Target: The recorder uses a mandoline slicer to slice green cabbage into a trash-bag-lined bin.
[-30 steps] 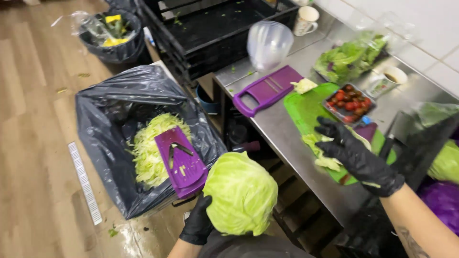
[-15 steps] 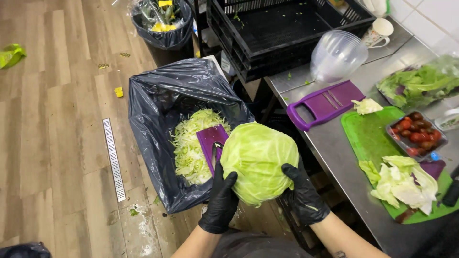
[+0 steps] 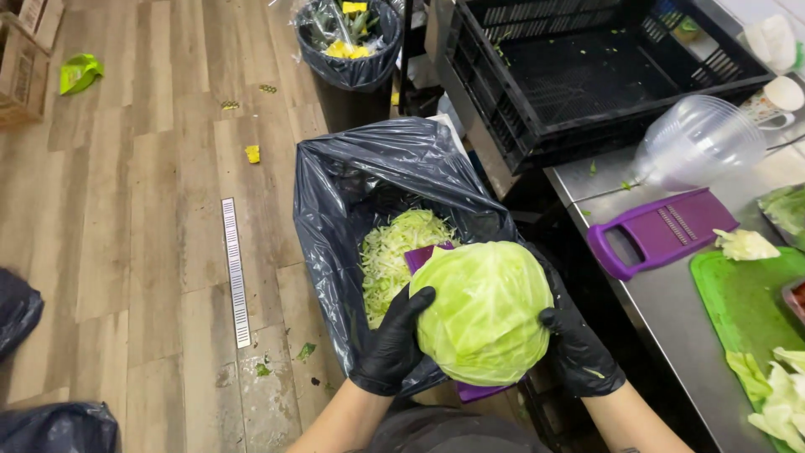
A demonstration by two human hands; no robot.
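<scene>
Both my hands wear black gloves and hold a pale green cabbage head (image 3: 485,309). My left hand (image 3: 392,346) cups its left side and my right hand (image 3: 577,352) grips its right side. The cabbage sits over a purple slicer board (image 3: 423,254), mostly hidden beneath it, above a container lined with a black plastic bag (image 3: 352,189). Shredded cabbage (image 3: 394,252) is piled inside the bag.
A steel counter (image 3: 662,302) at right holds a second purple slicer (image 3: 658,231), a green cutting board (image 3: 742,298) with cabbage leaves (image 3: 776,394), stacked clear plastic bowls (image 3: 700,138) and a black crate (image 3: 587,71). A black bin (image 3: 352,50) stands on the wooden floor (image 3: 142,210).
My right hand left the cutting board and joined the left on the cabbage. The cabbage now sits over the slicer board above the bag, and the view has shifted left.
</scene>
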